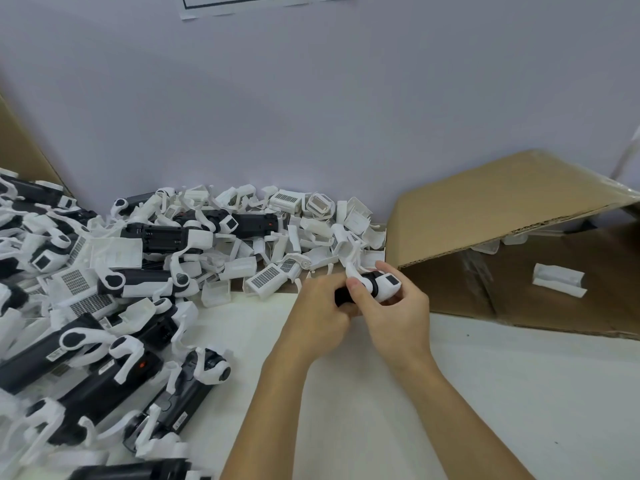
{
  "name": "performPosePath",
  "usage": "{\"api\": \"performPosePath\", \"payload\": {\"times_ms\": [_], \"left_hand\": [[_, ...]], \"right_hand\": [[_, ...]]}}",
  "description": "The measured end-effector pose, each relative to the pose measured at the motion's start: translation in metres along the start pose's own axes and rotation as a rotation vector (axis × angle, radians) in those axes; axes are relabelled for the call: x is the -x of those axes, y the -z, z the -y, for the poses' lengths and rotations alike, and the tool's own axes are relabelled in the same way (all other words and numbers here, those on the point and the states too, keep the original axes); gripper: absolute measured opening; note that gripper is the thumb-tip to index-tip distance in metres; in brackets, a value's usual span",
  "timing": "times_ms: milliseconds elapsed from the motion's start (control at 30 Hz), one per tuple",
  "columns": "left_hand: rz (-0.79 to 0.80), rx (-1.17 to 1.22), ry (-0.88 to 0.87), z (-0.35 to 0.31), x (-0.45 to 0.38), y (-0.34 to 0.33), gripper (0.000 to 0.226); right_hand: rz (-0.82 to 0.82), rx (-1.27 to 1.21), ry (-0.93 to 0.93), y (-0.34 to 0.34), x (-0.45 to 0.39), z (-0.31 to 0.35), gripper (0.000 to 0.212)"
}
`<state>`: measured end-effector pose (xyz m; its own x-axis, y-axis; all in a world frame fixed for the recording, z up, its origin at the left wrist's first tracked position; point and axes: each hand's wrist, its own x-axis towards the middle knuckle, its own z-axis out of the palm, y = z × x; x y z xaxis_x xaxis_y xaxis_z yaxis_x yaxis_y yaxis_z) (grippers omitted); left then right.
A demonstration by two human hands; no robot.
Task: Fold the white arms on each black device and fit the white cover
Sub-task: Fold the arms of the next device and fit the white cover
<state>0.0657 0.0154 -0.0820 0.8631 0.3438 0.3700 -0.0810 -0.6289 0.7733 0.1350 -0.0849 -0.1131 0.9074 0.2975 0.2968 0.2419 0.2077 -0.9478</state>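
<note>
Both hands were clamped on one small black plastic device with white arms (pixel 367 287), held just above the pale surface (pixel 485 393). The left hand (pixel 322 306) wrapped the black body from its own side, and the right hand (pixel 394 313) curled round the white end, its thumb pressing across the middle. One thin white arm (pixel 351 263) stuck up beyond the fingers, away from the body, so by my reading the folding on this unit was not finished and no cover was on it yet.

Left of the hands lay a large heap of black devices with splayed white arms (pixel 104 341); beyond the hands, against the wall, sat a pile of loose white plastic covers (pixel 311 223). Right of the hands stood an open brown cardboard box (pixel 502 220) on its side, with a single white wrapped piece (pixel 558 280) inside; whether that was a finished unit I cannot tell. Judged from the heap, nearly all the work remained.
</note>
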Motion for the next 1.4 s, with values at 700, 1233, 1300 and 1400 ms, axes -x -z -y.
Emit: {"api": "performPosePath", "payload": {"times_ms": [700, 1233, 1300, 1400], "left_hand": [[-0.658, 0.885, 0.468, -0.002, -0.011, 0.023, 0.028], [-0.391, 1.259, 0.554, -0.003, -0.005, 0.007, 0.033], [-0.383, 1.334, 0.586, 0.000, -0.003, 0.005, 0.033], [-0.323, 1.278, 0.611, 0.002, -0.001, 0.002, 0.034]], "right_hand": [[0.115, 0.033, -0.071, 0.000, 0.006, 0.002, 0.030], [0.412, -0.050, -0.180, 0.000, 0.007, 0.012, 0.040], [0.456, -0.081, -0.205, -0.001, 0.008, 0.010, 0.046], [0.462, -0.105, -0.214, -0.005, 0.010, 0.009, 0.040]]}}
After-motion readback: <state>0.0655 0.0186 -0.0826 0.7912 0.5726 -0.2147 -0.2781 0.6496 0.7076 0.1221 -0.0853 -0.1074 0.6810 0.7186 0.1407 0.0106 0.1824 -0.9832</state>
